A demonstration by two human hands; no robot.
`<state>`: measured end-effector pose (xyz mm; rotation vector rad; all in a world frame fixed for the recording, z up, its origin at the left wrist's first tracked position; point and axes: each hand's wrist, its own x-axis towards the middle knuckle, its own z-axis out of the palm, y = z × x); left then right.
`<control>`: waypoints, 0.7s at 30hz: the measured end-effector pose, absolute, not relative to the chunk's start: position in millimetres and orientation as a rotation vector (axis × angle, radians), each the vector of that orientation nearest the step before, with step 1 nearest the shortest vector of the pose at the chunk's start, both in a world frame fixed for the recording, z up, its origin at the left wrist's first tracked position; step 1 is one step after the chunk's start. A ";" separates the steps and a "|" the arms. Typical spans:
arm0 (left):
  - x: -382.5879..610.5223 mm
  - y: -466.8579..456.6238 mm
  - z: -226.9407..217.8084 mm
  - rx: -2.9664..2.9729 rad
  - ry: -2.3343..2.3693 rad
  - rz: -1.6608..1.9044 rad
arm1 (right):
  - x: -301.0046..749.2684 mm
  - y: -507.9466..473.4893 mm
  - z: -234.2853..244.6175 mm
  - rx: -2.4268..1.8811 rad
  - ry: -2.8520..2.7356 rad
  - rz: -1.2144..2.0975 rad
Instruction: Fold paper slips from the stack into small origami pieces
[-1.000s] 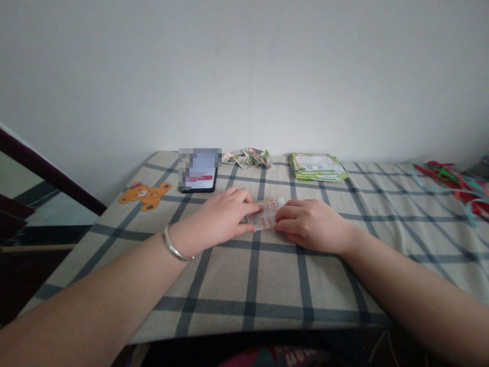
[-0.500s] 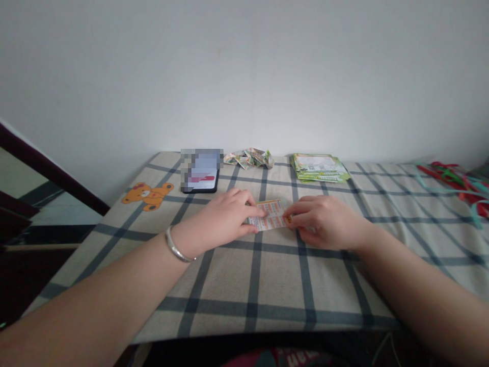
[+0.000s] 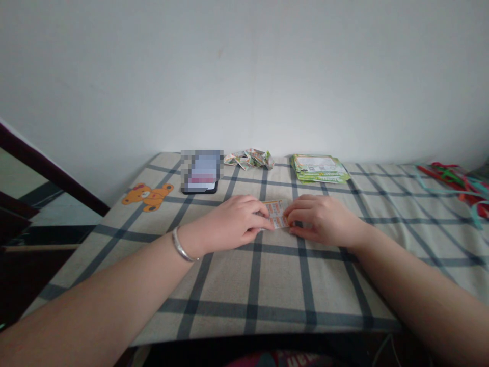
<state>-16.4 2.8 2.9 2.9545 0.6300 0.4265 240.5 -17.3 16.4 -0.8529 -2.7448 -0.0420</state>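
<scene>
A small printed paper (image 3: 278,213), white with orange blocks of text, lies on the checked cloth between my hands. My left hand (image 3: 242,221), below a silver bangle (image 3: 182,245), has its fingers closed over the paper's left part. At the right end, the bent fingers of my right hand (image 3: 319,219) pinch the paper's edge. Both ends of the sheet are hidden under my fingers.
Along the wall lie a phone (image 3: 202,173), crumpled printed paper (image 3: 250,159) and a stack of green leaflets (image 3: 319,169). A bear cutout (image 3: 147,195) is at the left. Red and teal ribbons (image 3: 458,186) lie far right. The tablecloth's front edge (image 3: 267,334) is near my body.
My left hand has slid right along the paper, covering more of it and coming closer to my right hand. My right hand has barely moved.
</scene>
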 end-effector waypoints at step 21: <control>-7.0 0.2 -5.0 3.225 0.821 0.440 | 225.8 -10.4 1.2 -0.902 -2.716 -0.115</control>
